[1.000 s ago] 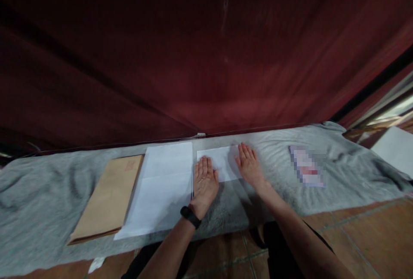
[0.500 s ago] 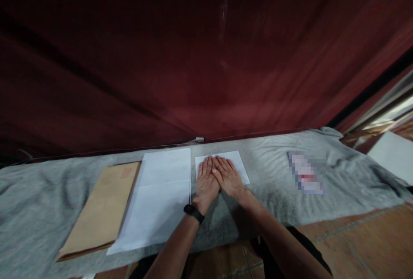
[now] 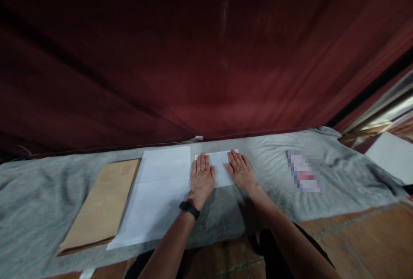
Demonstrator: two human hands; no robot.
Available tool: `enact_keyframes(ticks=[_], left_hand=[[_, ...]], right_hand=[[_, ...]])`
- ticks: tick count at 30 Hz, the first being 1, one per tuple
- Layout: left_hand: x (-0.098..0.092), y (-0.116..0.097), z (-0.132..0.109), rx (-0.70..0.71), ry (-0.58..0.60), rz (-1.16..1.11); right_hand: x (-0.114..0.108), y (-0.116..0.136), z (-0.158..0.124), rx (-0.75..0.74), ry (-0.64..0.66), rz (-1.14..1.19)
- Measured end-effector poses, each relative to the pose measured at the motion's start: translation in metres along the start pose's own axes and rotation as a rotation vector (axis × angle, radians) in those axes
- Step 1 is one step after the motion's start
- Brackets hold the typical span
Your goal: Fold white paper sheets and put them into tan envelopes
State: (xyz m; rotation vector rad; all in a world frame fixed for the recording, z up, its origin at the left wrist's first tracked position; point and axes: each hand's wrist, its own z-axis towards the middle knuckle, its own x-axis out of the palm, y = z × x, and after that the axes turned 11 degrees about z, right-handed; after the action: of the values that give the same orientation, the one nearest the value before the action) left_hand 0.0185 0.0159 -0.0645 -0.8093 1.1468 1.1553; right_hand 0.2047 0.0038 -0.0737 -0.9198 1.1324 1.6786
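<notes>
A small folded white paper lies on the grey cloth in front of me. My left hand rests flat on its left part, fingers stretched out and together. My right hand lies flat on its right part, fingers stretched out too. A black band sits on my left wrist. Neither hand grips anything. Just left of my left hand lies a larger white sheet with a crease across it.
A brown envelope lies left of the white sheet. A blurred white and red card sits on the cloth to the right. Dark red fabric hangs behind. Tiled floor shows below; another white sheet at far right.
My hands were apart on the small paper, came together at its middle, and have now slid apart again to its left and right parts.
</notes>
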Motion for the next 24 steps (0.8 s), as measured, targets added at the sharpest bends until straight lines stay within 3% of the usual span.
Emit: enact_keyframes(ticks=[8,13,16,19,24], left_hand=[[0.002,0.002,0.000,-0.029,0.011,-0.014],[-0.002,-0.006,-0.006,-0.043,-0.006,-0.016],[-0.004,-0.021,-0.018,0.049,-0.068,-0.047],[-0.002,-0.035,-0.029,0.149,-0.082,-0.070],[0.006,-0.038,-0.037,0.197,-0.045,-0.057]], right_hand=[[-0.010,-0.030,-0.009,0.075,-0.009,-0.086],[-0.018,-0.035,-0.009,0.169,-0.118,-0.106],[-0.018,-0.020,-0.006,0.098,-0.109,0.007],[-0.013,0.007,-0.008,-0.033,-0.013,0.168],[-0.005,0.035,-0.018,-0.145,0.111,0.235]])
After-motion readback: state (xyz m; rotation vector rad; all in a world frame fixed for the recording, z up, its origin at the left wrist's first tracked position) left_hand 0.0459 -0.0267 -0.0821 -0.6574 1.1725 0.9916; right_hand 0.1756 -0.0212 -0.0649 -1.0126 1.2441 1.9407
